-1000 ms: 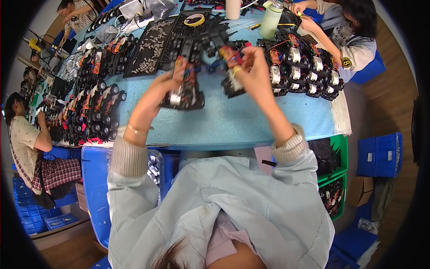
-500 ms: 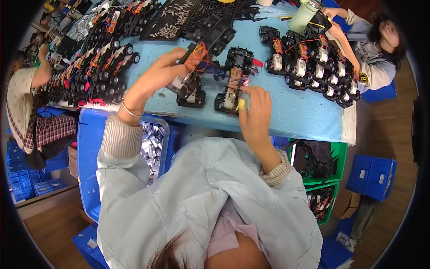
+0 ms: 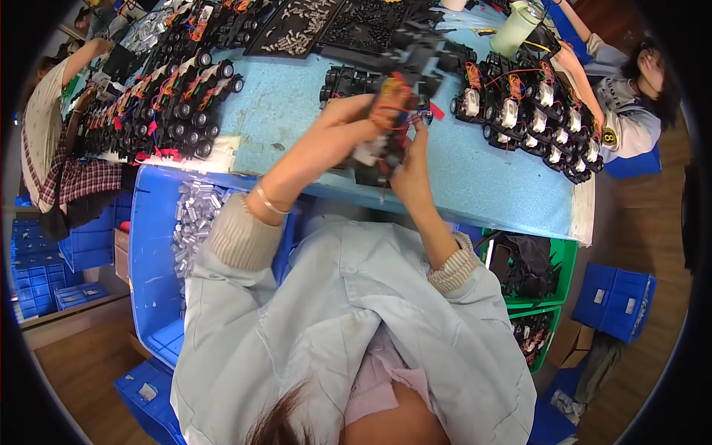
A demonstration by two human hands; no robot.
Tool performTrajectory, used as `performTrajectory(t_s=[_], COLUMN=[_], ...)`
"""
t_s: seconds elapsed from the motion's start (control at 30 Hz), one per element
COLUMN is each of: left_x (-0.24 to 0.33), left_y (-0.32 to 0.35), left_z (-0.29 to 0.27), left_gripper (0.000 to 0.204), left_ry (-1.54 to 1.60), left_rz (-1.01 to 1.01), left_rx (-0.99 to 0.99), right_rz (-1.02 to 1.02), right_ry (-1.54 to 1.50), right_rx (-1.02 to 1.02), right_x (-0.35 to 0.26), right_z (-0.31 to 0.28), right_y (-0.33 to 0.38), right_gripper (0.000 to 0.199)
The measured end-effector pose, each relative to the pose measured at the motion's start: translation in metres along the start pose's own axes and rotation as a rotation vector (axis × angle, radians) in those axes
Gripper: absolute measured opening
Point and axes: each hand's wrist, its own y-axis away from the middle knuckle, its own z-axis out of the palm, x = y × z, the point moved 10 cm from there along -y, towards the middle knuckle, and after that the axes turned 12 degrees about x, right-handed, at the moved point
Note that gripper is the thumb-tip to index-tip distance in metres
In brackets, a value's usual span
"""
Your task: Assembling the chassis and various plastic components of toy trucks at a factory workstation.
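Observation:
A black toy car chassis [image 3: 391,111] with orange wires hangs tilted above the front of the table, smeared by motion. My left hand [image 3: 337,141] is closed round its left side. Against its lower right side, my right hand [image 3: 414,169] has its fingers curled in and touching it; the fingertips are partly hidden. Behind the held chassis, another black chassis [image 3: 347,80] lies on the blue tabletop, partly covered. A small red piece [image 3: 436,110] shows just right of the held chassis.
Rows of chassis [image 3: 534,111] stand to the right and more chassis [image 3: 178,111] to the left. Black trays [image 3: 285,50] of small parts lie at the back. A blue bin [image 3: 156,252] and green crates [image 3: 567,267] sit below the table edge. Co-workers [image 3: 630,111] occupy both sides.
My left hand has carried its chassis rightward to my right hand. The chassis formerly by my right hand is now hidden or moved; one lies crosswise behind. My view has shifted slightly.

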Motion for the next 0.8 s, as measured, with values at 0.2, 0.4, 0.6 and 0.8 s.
performTrajectory(t_s=[0.2,0.4,0.6,0.8], left_x=[-0.001,0.034,0.027,-0.071], left_y=[0.004,0.027,0.034,0.014], left_z=[0.104,0.059,-0.125,-0.183], left_gripper=[0.026,0.038,0.047,0.047], left_ry=[-0.093,0.02,0.094,-0.045], left_rz=[0.077,0.123,0.047,-0.161], left_rx=[-0.222,-0.114,0.335,0.319], right_rz=[0.043,0.099,0.159,0.121], right_ry=[0.016,0.02,-0.007,-0.061], right_rx=[0.056,0.128,0.164,0.102], right_x=[-0.004,-0.002,-0.002,0.006], right_z=[-0.015,-0.045,-0.059,-0.035], right_y=[0.004,0.015,0.017,0.009], right_gripper=[0.063,0.06,0.059,0.059])
